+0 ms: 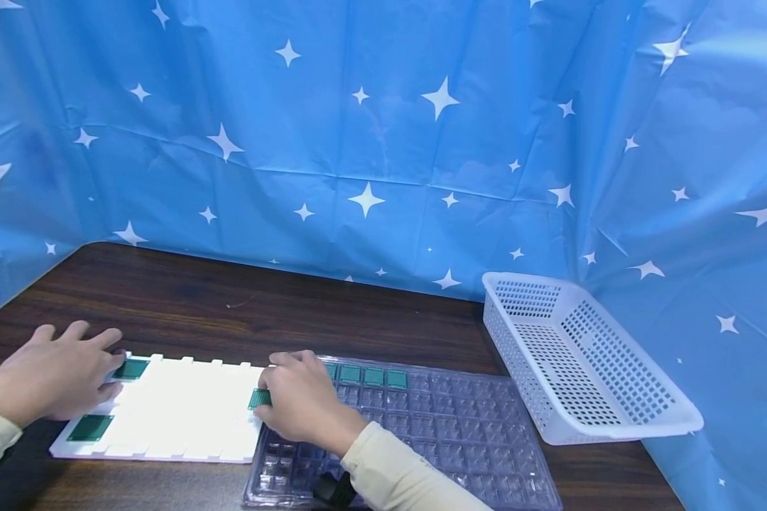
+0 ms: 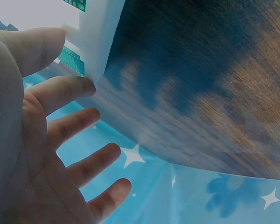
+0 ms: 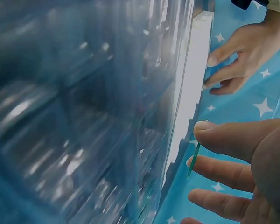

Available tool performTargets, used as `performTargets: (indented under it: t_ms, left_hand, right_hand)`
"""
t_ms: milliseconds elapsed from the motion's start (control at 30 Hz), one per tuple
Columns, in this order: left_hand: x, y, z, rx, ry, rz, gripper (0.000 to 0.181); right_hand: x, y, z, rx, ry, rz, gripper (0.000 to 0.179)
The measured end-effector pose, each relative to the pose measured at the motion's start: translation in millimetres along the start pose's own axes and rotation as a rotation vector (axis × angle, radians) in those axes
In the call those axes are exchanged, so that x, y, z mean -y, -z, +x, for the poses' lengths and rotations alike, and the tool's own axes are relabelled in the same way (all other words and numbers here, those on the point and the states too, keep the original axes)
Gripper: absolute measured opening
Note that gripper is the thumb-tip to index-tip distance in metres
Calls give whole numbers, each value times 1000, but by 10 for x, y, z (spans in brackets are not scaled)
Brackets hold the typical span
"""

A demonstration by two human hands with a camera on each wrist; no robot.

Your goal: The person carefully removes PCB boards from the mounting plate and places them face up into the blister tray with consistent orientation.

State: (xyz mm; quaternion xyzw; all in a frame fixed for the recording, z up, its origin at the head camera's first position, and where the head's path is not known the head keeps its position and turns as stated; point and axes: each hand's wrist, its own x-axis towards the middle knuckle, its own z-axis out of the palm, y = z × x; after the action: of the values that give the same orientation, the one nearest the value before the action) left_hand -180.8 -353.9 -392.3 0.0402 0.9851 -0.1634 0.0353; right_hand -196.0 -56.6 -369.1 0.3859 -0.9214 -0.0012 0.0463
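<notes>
My right hand (image 1: 303,397) pinches a small green circuit board (image 1: 259,399) between thumb and forefinger, over the right end of a white slotted board (image 1: 185,411). In the right wrist view that circuit board (image 3: 194,156) shows edge-on between the fingertips. At the white board's left end my left hand (image 1: 60,372) spreads its fingers, thumb and forefinger right at the edge. Beside it one green circuit board (image 1: 131,368) sits in the upper left corner, another green circuit board (image 1: 90,428) in the lower left. Under my right forearm lies a clear plastic compartment tray (image 1: 460,426).
Several green circuit boards (image 1: 373,377) sit in the tray's back row. A white perforated basket (image 1: 588,362) stands at the right of the dark wooden table (image 1: 281,305). A blue star-patterned curtain (image 1: 358,128) hangs behind and along the sides.
</notes>
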Motion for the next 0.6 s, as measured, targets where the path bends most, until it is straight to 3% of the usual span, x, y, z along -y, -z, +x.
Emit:
performTargets:
  t_ms: [267,600]
  left_hand:
    - [34,-65,52,27,11,-14,53]
    - [-7,31,-31,-30,-16,-24,48]
  right_hand:
    - [-141,-18,-71,0,-32,27,21]
    - [-320,-44,-155,21,-72,63,26]
